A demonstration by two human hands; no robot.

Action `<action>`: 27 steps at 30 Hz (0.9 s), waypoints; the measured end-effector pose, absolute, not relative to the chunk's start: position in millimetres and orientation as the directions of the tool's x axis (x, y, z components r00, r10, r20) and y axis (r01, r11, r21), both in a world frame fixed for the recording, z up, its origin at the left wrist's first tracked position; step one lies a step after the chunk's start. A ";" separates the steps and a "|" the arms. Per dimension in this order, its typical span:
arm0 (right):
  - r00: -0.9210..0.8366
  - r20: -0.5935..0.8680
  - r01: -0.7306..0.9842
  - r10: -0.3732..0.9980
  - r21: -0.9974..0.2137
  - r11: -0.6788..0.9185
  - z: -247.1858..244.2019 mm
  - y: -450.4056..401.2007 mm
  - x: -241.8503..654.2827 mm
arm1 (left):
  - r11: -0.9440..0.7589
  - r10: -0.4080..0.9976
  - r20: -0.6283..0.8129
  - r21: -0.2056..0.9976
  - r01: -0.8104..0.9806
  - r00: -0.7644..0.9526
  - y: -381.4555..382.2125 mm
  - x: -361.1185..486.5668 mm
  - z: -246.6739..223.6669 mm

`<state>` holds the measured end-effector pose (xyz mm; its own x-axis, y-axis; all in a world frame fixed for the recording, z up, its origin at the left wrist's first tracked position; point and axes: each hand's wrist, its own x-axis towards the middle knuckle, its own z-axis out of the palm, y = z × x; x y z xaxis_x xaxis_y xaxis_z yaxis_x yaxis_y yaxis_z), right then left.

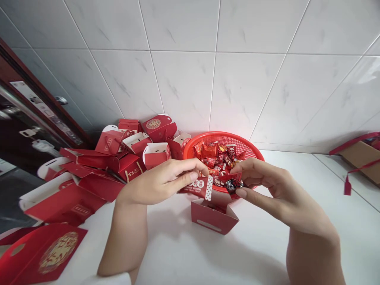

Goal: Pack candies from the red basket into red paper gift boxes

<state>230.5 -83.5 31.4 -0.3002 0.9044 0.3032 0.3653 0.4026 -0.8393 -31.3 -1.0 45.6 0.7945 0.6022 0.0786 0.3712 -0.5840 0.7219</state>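
Note:
A red wrapped snack (195, 189) with a white dotted end is pinched in my left hand (166, 180). My right hand (267, 190) pinches a dark-wrapped candy (233, 185) between thumb and fingers. Both hands are above a small open red box (212, 218), which has some red wrapping visible inside. Just behind the box, a red plastic basket (255, 152) holds several candies in red, gold and brown wrappers. My hands and the box hide part of the basket's front.
Several red gift boxes (127, 158) are piled on the white table (178, 241) at the left, near a dark door frame (38, 91). A brown cardboard box (360, 156) with a red tassel (347, 186) lies far right. White tiles (184, 79) cover the wall.

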 end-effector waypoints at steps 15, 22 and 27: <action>-0.455 0.082 0.528 0.887 -0.777 0.343 21.0 -78.2 222.7 | -0.655 0.473 -0.101 0.624 0.426 0.875 4.4 -11.5 32.6; -0.443 0.090 0.668 0.892 -0.630 0.395 18.3 -78.5 219.7 | -0.627 0.520 -0.154 0.600 0.498 0.840 2.8 -8.8 30.7; -0.490 0.071 0.709 0.869 -0.547 0.445 20.4 -84.2 217.1 | -0.654 0.504 -0.213 0.539 0.531 0.837 -4.3 -10.8 34.7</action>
<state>217.1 -84.2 20.4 -0.4904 0.8686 0.0705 0.7093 0.4449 -0.5468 -10.8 -4.3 34.7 0.8369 0.5040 -0.2134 0.5312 -0.6538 0.5389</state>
